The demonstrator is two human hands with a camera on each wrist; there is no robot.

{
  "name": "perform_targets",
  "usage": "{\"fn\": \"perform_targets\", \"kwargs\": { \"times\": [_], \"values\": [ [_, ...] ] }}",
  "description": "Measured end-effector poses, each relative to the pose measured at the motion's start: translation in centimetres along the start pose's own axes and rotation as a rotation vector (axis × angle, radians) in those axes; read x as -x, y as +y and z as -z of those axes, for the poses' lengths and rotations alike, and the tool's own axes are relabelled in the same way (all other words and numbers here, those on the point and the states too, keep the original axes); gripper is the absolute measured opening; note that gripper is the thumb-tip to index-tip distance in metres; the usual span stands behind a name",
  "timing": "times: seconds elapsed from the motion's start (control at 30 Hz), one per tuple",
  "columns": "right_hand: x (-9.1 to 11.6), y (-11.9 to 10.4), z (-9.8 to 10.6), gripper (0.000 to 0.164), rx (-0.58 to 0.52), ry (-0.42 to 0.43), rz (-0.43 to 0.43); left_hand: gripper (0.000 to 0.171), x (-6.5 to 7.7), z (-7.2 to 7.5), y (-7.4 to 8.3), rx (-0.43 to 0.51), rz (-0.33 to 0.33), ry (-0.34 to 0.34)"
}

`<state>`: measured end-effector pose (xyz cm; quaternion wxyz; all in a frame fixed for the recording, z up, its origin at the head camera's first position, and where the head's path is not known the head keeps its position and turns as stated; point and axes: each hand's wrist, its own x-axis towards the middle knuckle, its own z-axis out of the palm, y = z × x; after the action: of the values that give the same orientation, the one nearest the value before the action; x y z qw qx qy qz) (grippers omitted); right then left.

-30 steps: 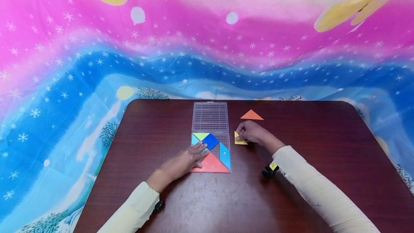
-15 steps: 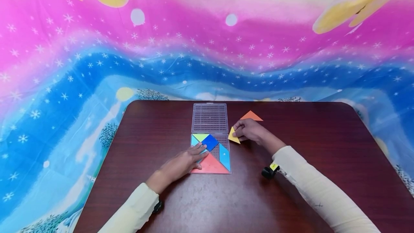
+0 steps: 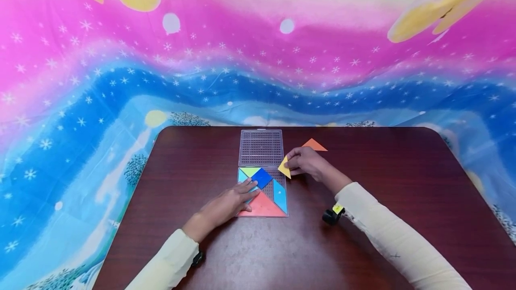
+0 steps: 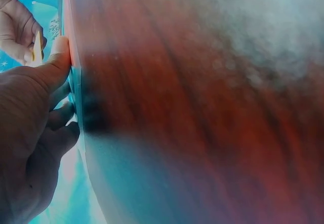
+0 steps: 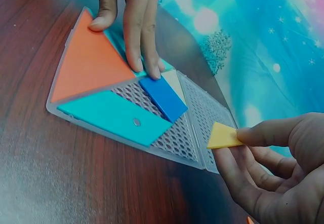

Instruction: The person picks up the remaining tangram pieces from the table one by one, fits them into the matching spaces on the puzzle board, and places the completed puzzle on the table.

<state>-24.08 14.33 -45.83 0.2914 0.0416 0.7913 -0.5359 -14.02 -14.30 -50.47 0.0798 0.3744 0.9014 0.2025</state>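
My right hand [image 3: 308, 163] pinches a yellow tangram triangle [image 5: 224, 135] between thumb and fingers, over the right edge of the clear tangram case [image 5: 178, 147]. My left hand [image 3: 231, 199] lies with its fingers extended on the pieces in the case's near half. Under and around those fingers are a large red-orange triangle [image 3: 264, 205] and a turquoise triangle [image 5: 115, 44], partly hidden. A dark blue square [image 3: 262, 177] sits by the fingertips, with a pale green triangle [image 3: 250, 171] behind it. A light blue parallelogram [image 3: 279, 197] lies along the right side. Bare mesh shows between square and parallelogram.
The case's mesh lid [image 3: 261, 148] lies folded back flat on the far side. An orange triangle [image 3: 316, 144] rests on the dark wooden table [image 3: 363, 245] beyond my right hand. A patterned cloth [image 3: 242, 75] hangs behind the table's far edge.
My right hand has lifted the yellow triangle off the table, tilted it and carried it left to the case's edge. The left hand stays in place.
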Motion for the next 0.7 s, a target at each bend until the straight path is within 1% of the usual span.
{"fn": "perform_targets", "kwargs": {
  "times": [0.07, 0.33, 0.5, 0.7],
  "values": [
    [0.0, -0.1, -0.2, 0.028, -0.011, 0.003, 0.003, 0.056, 0.0, 0.0, 0.0, 0.01, 0.007, -0.003],
    [-0.1, -0.6, -1.3, 0.028, -0.059, 0.008, -0.006, 0.056, 0.1, -0.1, -0.1, -0.001, 0.022, -0.015],
    [-0.1, -0.7, -1.8, 0.025, -0.053, 0.015, -0.005, 0.055, 0.1, -0.1, -0.2, -0.016, 0.01, -0.011],
    [-0.2, -0.6, -2.5, 0.021, -0.046, 0.024, 0.012, 0.055, -0.1, -0.1, -0.2, -0.007, 0.015, -0.015]
  ]
}}
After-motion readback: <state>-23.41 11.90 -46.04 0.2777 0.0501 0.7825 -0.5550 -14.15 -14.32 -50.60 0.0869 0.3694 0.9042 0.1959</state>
